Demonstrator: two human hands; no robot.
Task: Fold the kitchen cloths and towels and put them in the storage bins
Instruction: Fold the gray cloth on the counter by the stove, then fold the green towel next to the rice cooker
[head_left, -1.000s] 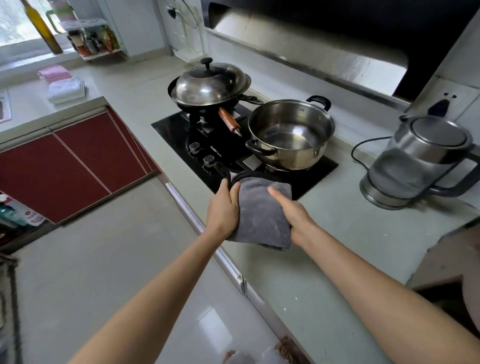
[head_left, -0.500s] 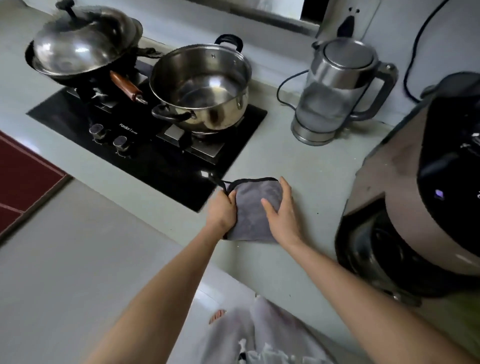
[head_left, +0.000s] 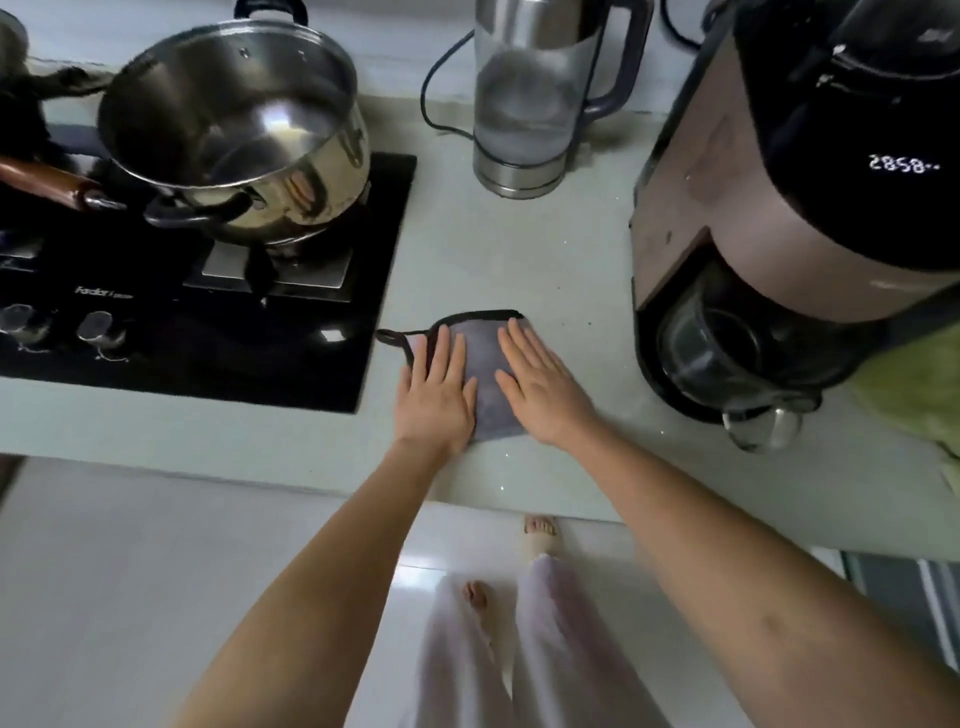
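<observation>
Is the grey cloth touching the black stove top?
Apart. The head view shows a strip of pale counter between the grey cloth with its loop and the black stove top.

A strip of bare worktop (head_left: 498, 249) runs from the near edge toward the far wall, hemmed by the black hob (head_left: 322, 291) with its steel pot (head_left: 234, 135) on the left and a tall appliance (head_left: 779, 208) on the right. At the far end a glass kettle (head_left: 524, 104) and its trailing cord (head_left: 436, 98) narrow the gap. The near worktop edge lies open on both sides.
</observation>
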